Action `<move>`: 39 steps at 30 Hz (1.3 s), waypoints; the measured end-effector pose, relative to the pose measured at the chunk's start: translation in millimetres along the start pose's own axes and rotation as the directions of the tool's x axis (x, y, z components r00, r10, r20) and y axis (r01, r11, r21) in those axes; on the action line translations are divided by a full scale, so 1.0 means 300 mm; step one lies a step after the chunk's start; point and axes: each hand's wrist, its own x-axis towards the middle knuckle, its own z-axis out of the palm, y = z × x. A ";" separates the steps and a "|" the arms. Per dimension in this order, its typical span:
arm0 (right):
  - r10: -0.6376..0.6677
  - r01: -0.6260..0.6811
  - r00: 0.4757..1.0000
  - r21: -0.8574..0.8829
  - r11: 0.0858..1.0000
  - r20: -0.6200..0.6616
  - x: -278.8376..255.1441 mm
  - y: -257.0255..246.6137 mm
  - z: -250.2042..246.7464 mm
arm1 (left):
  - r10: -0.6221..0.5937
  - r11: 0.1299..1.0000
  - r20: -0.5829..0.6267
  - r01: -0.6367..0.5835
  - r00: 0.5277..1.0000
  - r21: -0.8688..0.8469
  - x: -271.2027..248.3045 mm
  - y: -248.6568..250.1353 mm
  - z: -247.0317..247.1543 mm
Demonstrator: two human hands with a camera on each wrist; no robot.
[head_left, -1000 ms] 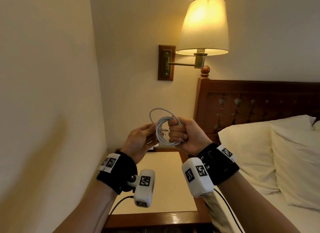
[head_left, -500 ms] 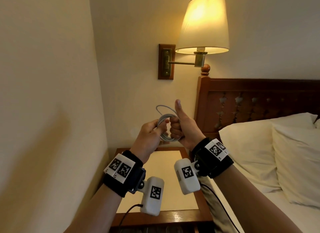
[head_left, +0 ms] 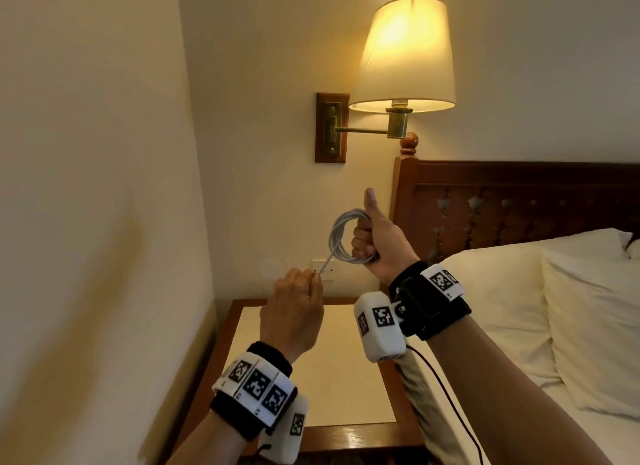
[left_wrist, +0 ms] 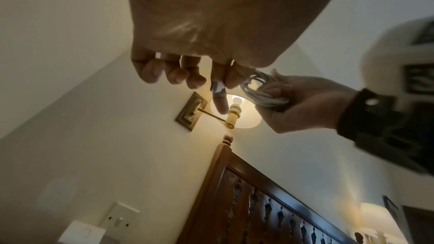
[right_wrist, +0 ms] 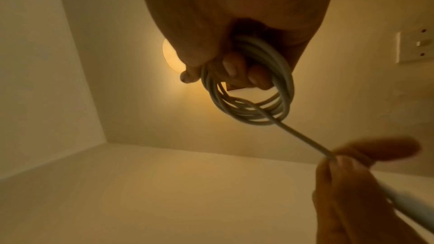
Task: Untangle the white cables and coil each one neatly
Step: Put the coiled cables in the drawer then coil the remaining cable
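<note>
Cream walls (head_left: 104, 153) meet in a corner behind a wooden desk (head_left: 346, 433) with a pale inlaid top, which stands beside a bed (head_left: 588, 430) with a carved wooden headboard (head_left: 519, 201) and white pillows (head_left: 502, 291). Above the desk, a lit wall lamp (head_left: 403, 52) on a brass arm projects from a wooden wall plate (head_left: 330, 127); a white wall socket (head_left: 322, 269) sits lower on the same wall.

Both forearms are raised over the desk, each wrist carrying a black band (head_left: 431, 302) with white tags printed in black-and-white square code patterns; no readable lettering appears on them.

Right hand (head_left: 377, 237): held upright, thumb extended straight upward, the other fingers (right_wrist: 231, 67) curled through the coil of the white cable (head_left: 341, 237), the grip clamped on the bundled loops. The coil hangs in the air above the far edge of the desk, well apart from its surface.

Left hand (head_left: 294, 312): lower and nearer the camera, back of the hand facing up, thumb and forefinger pinching the free cable end (head_left: 323, 267), which runs as a straight strand up to the coil. The white plug (left_wrist: 217, 87) shows just past this grip in the left wrist view; the remaining fingers are loosely curled.
</note>
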 end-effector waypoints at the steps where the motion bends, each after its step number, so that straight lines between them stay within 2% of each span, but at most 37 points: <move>1: 0.007 -0.008 1.000 0.004 1.000 0.018 -0.003 0.011 0.000 | 0.012 1.000 0.025 -0.013 1.000 0.021 0.016 -0.023 0.006; 3: 0.034 -0.036 0.999 0.059 0.998 0.033 -0.009 0.027 0.000 | 0.037 0.999 0.014 -0.036 0.999 -0.022 0.044 -0.050 0.006; 5: 0.057 -0.062 0.998 0.145 0.988 0.039 -0.017 0.032 0.005 | -0.024 0.968 -0.038 0.013 0.999 -0.249 0.059 -0.057 -0.001; 6: 0.061 -0.067 0.997 0.174 0.982 0.045 -0.019 0.035 0.009 | -0.068 0.925 -0.052 0.044 0.996 -0.377 0.065 -0.061 0.001; 9: 0.077 -0.086 0.996 0.190 0.978 0.051 -0.021 0.045 0.020 | -0.172 0.725 0.031 0.148 0.985 -0.672 0.065 -0.054 0.009; 12: 0.081 -0.083 0.997 0.153 0.985 0.018 -0.021 0.048 0.035 | -0.242 0.489 0.124 0.231 0.962 -0.841 0.060 -0.023 0.016; 15: 0.051 -0.046 0.994 0.050 0.998 -0.101 -0.017 0.068 0.048 | -0.265 0.277 0.171 0.245 0.949 -0.929 0.073 0.007 0.031; 19: 0.058 -0.055 0.991 0.024 0.998 -0.124 -0.013 0.108 0.064 | -0.254 -0.034 0.246 0.246 0.935 -0.969 0.090 0.045 0.032; 21: 0.067 -0.067 0.985 0.005 0.998 -0.161 -0.016 0.113 0.070 | -0.210 -0.144 0.297 0.271 0.932 -0.952 0.088 0.056 0.026; 22: 0.075 -0.079 0.981 -0.015 0.997 -0.180 -0.015 0.114 0.069 | -0.184 -0.169 0.309 0.280 0.933 -0.945 0.086 0.057 0.022; 23: 0.083 -0.091 0.977 -0.033 0.995 -0.197 -0.016 0.116 0.067 | -0.157 -0.172 0.322 0.295 0.934 -0.940 0.083 0.058 0.015; 25: 0.068 -0.080 0.970 -0.044 0.996 -0.235 -0.012 0.119 0.063 | -0.104 -0.123 0.379 0.366 0.920 -0.922 0.075 0.059 0.006; 27: 0.048 -0.072 0.963 -0.080 0.994 -0.265 -0.007 0.123 0.059 | -0.064 -0.088 0.464 0.459 0.883 -0.884 0.065 0.053 0.008; 29: 0.026 -0.064 0.963 -0.136 0.989 -0.268 -0.012 0.123 0.065 | -0.038 -0.114 0.506 0.500 0.861 -0.859 0.054 0.044 0.007; 32: -0.057 -0.001 0.963 -0.214 0.977 -0.264 -0.027 0.102 0.074 | 0.054 -0.229 0.537 0.534 0.842 -0.814 0.046 0.030 -0.012; 33: -0.088 0.021 0.965 -0.259 0.966 -0.247 -0.027 0.101 0.069 | 0.081 -0.239 0.548 0.550 0.833 -0.800 0.048 0.024 -0.024; 34: -0.101 0.032 0.971 -0.302 0.953 -0.216 -0.028 0.100 0.065 | 0.074 -0.182 0.548 0.551 0.833 -0.814 0.054 0.024 -0.037; 35: -0.101 0.037 0.978 -0.328 0.944 -0.180 -0.032 0.099 0.060 | 0.026 -0.027 0.518 0.518 0.855 -0.855 0.061 0.024 -0.048; 37: -0.082 0.050 0.994 -0.353 0.934 -0.076 -0.040 0.097 0.041 | -0.095 0.399 0.396 0.399 0.913 -0.826 0.071 0.042 -0.083; 38: -0.063 0.055 0.998 -0.378 0.924 -0.009 -0.051 0.089 0.032 | -0.140 0.519 0.324 0.348 0.936 -0.781 0.083 0.047 -0.099; 39: -0.037 0.059 0.998 -0.423 0.904 0.058 -0.064 0.079 0.022 | -0.148 0.577 0.286 0.318 0.947 -0.753 0.094 0.045 -0.115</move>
